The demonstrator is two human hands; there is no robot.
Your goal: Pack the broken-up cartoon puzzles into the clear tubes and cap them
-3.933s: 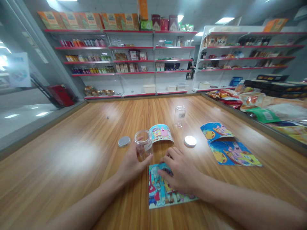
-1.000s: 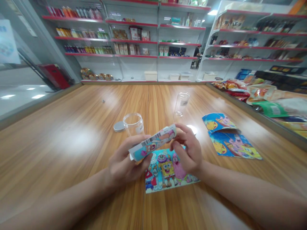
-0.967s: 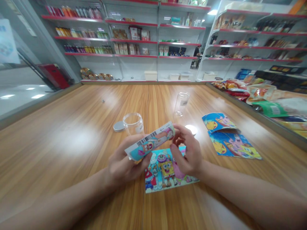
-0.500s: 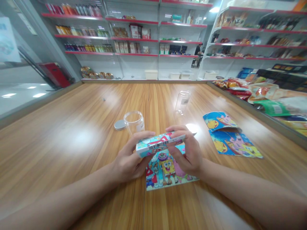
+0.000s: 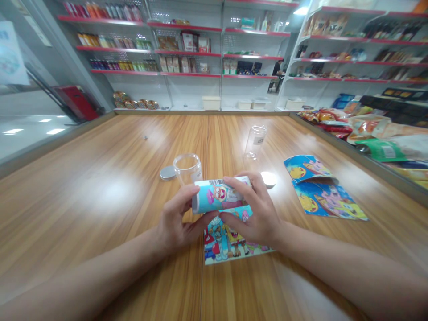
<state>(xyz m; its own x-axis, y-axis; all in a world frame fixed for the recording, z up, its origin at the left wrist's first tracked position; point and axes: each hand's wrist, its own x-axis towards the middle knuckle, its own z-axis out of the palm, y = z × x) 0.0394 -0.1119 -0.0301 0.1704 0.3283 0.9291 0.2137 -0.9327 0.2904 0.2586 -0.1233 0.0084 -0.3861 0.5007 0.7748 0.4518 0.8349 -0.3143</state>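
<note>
A small cartoon-printed box (image 5: 216, 198), light blue with a white edge and a barcode, is held above the table by both hands. My left hand (image 5: 177, 218) grips its left end, and my right hand (image 5: 261, 209) is wrapped round its right end. Under the hands lies a colourful cartoon picture sheet (image 5: 227, 247), partly covered by them. Just behind my left hand stands an open clear jar (image 5: 187, 166), its lower part hidden. A silver lid (image 5: 167, 173) rests beside that jar, and a pale round lid (image 5: 268, 179) lies behind my right hand.
Farther back stands a second clear jar (image 5: 256, 142) with a label. To the right lies a folded blue cartoon sheet (image 5: 329, 200). Packaged snacks (image 5: 384, 149) are piled beyond the table's right edge. Stocked shelves (image 5: 187, 75) line the back, where a person (image 5: 276, 73) is partly visible.
The box has turned in my hands: its cartoon face now points toward me and the barcode edge has tipped to the top. My right fingers have shifted along it.
</note>
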